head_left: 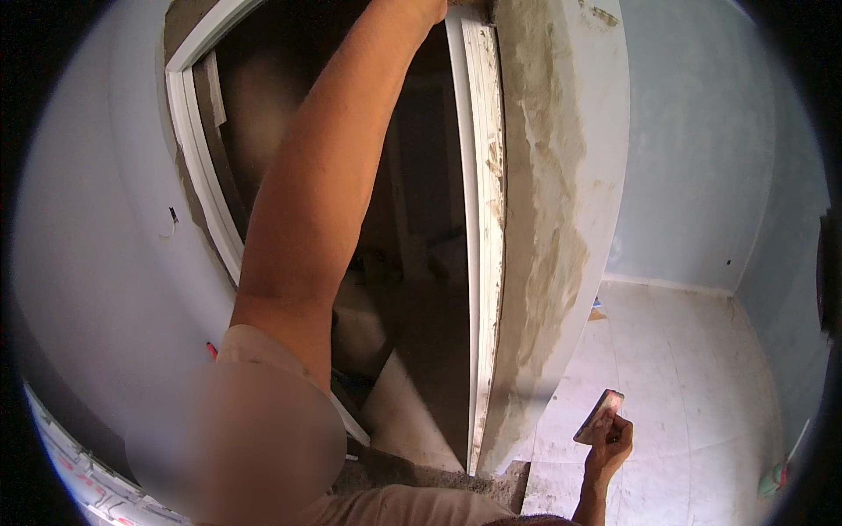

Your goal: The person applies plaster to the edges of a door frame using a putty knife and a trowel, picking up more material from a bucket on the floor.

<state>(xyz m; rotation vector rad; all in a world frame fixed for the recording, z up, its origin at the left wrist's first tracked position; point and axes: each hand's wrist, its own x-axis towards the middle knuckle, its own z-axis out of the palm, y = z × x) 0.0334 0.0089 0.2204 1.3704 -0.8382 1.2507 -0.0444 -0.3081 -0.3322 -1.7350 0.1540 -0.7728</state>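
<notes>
Down at the lower right, the right hand is closing its fingers around a small flat trowel-like tool, holding it low and tilted, well clear of the wall and above the pale tiled floor. Nearer the middle, the left forearm is rising steeply from the shoulder toward the top of the picture, and the left hand is reaching the upper edge of the view beside the head of the white door frame; it is cut off there, so I cannot tell whether it is open, closed or gripping anything. Just right of that frame, the rough plastered reveal is running down the wall edge, grey-brown and patchy, with smears spilling onto the white frame beside it. Judging from this, the filling along the jamb is looking largely laid on but not smoothed: the coat is uneven, bare streaks are showing in the upper part, and the frame is wanting a wipe. The tool is hanging well below and to the right of the plastered strip, apart from it, while the left hand is working near its top. Beyond, the dark doorway is opening into an unlit room, and the light blue wall is standing farther off at the right.
</notes>
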